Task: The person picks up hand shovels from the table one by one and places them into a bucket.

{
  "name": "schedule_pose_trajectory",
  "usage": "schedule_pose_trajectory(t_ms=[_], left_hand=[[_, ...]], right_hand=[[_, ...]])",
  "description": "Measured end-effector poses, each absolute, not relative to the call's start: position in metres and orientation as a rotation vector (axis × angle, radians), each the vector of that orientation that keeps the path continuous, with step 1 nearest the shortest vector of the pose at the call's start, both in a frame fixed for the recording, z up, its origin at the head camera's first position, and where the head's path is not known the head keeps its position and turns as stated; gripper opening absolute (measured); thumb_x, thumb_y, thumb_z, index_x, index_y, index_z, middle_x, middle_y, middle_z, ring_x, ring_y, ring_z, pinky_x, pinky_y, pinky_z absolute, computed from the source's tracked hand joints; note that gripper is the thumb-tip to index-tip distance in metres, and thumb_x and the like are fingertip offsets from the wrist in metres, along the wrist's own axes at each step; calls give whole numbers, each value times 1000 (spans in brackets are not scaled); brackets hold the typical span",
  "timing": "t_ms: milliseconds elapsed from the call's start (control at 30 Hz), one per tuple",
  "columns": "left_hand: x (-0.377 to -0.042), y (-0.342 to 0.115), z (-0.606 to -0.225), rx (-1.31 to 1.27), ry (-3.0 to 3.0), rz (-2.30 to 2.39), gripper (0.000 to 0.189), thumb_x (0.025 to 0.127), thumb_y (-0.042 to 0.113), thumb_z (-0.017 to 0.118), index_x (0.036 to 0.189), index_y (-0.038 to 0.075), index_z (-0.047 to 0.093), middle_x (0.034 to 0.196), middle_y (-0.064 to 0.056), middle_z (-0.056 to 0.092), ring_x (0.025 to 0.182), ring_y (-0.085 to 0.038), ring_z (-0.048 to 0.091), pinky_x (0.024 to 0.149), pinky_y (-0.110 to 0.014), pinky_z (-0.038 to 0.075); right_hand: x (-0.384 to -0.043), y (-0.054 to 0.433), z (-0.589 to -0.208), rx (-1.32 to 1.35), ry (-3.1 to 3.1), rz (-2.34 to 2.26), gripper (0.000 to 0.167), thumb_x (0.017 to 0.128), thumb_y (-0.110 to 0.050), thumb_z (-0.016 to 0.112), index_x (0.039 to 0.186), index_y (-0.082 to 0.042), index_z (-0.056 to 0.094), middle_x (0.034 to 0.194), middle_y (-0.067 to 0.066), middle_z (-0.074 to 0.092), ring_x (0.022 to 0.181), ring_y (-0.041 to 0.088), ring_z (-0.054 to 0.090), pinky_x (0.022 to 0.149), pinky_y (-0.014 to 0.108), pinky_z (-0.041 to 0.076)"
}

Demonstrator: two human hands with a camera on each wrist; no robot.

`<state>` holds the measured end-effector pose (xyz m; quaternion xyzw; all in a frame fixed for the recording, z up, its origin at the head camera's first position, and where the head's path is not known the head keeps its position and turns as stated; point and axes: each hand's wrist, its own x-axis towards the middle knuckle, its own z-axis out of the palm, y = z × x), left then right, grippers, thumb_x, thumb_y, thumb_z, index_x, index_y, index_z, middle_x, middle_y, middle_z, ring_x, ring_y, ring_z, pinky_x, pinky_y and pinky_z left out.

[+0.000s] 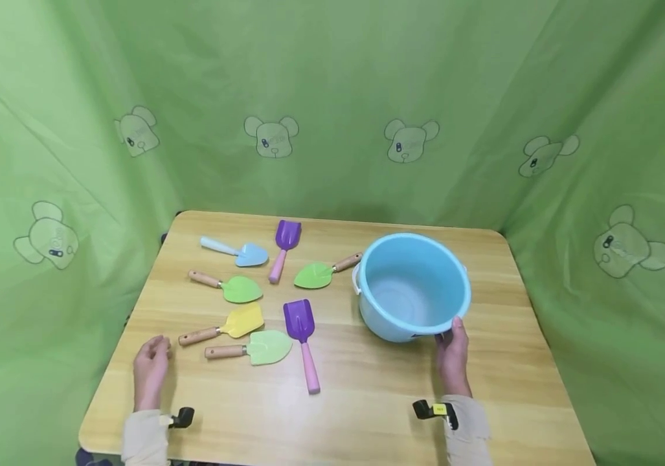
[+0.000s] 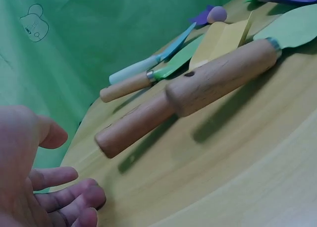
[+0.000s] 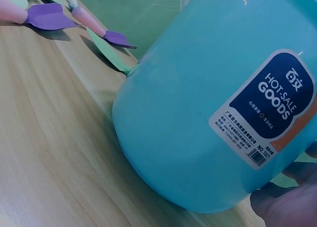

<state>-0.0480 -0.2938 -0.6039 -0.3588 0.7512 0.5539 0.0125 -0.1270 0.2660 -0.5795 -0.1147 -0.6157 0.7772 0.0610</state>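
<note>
A blue plastic bucket (image 1: pixel 373 316) stands at the right of the table, tilted slightly toward me. My right hand (image 1: pixel 453 356) grips its near right side, thumb up at the rim and fingers against the outer wall. The right wrist view shows fingertips on the bucket (image 3: pixel 188 113) beside its label. Over the table's left part, my left hand (image 1: pixel 151 366) is held with relaxed fingers and nothing in them. Closest to it are the wooden handles of a yellow hand shovel (image 1: pixel 243 321) and a pale green trowel (image 1: pixel 269 347).
Also on the wooden table (image 1: pixel 367 414) lie a blue trowel (image 1: pixel 251 255), a green trowel (image 1: pixel 241 289), another green trowel (image 1: pixel 313 276) by the bucket, and two purple scoops with pink handles, one far (image 1: pixel 288 235) and one near (image 1: pixel 300 320). A green curtain (image 1: pixel 338 77) surrounds the table.
</note>
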Motion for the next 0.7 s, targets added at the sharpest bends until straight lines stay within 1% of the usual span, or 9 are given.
schedule_pose_trajectory(t_ms=[100, 167, 300, 433, 500, 533, 600, 633, 700], left_hand=[[-43, -290, -605, -1109, 2313, 1742, 68, 111, 46, 33, 161, 1, 27, 157, -28, 43, 138, -38, 48, 123, -51, 38], [-41, -289, -605, -1100, 2313, 1743, 68, 111, 48, 33, 161, 2, 27, 159, -28, 41, 139, -39, 48, 125, -54, 35], [-40, -287, -605, -1082, 2313, 1772, 69, 111, 49, 34, 161, 2, 27, 161, -28, 39, 139, -40, 48, 127, -56, 32], [-40, -285, -605, -1039, 2281, 1801, 69, 110, 50, 35, 162, 5, 26, 163, -26, 37, 139, -38, 48, 128, -55, 31], [-40, -285, -604, -1019, 2267, 1797, 69, 110, 52, 35, 163, 7, 25, 163, -25, 38, 138, -33, 49, 125, -49, 38], [-41, -284, -604, -1011, 2262, 1796, 69, 110, 52, 34, 163, 8, 25, 163, -24, 38, 136, -30, 50, 121, -41, 43], [-41, -284, -604, -999, 2250, 1797, 69, 110, 53, 34, 163, 9, 25, 162, -23, 40, 128, -19, 53, 109, -24, 49], [-41, -284, -603, -996, 2240, 1807, 70, 110, 54, 35, 163, 9, 26, 162, -23, 41, 123, -13, 55, 101, -16, 50], [-42, -283, -603, -988, 2223, 1829, 70, 110, 53, 36, 163, 9, 25, 161, -23, 41, 112, -2, 56, 87, -7, 50]], right_hand=[[-126, 265, -581, -372, -1862, 2347, 67, 110, -47, 25, 162, -5, 27, 161, 8, 40, 155, 32, 28, 135, 56, 11], [-128, 264, -582, -358, -1874, 2345, 67, 110, -48, 24, 162, -6, 27, 163, 12, 37, 156, 33, 26, 135, 56, 10], [-130, 264, -582, -332, -1915, 2337, 66, 109, -50, 25, 163, -12, 28, 167, 14, 30, 158, 32, 24, 136, 55, 10], [-130, 264, -580, -354, -1919, 2328, 66, 109, -51, 24, 163, -13, 29, 166, 12, 32, 157, 31, 25, 136, 54, 11], [-129, 264, -580, -363, -1907, 2328, 66, 110, -50, 23, 162, -11, 29, 166, 12, 32, 157, 31, 25, 136, 54, 11], [-129, 264, -579, -368, -1903, 2327, 67, 110, -50, 23, 162, -10, 28, 166, 12, 32, 157, 32, 25, 136, 54, 11], [-128, 264, -579, -373, -1895, 2327, 67, 110, -50, 23, 162, -9, 28, 166, 12, 32, 157, 32, 25, 136, 55, 10], [-127, 264, -578, -372, -1894, 2323, 67, 110, -49, 23, 162, -8, 28, 166, 12, 32, 157, 33, 25, 136, 55, 10], [-127, 265, -578, -370, -1894, 2314, 67, 110, -49, 22, 162, -8, 28, 165, 12, 33, 157, 32, 25, 136, 55, 10]])
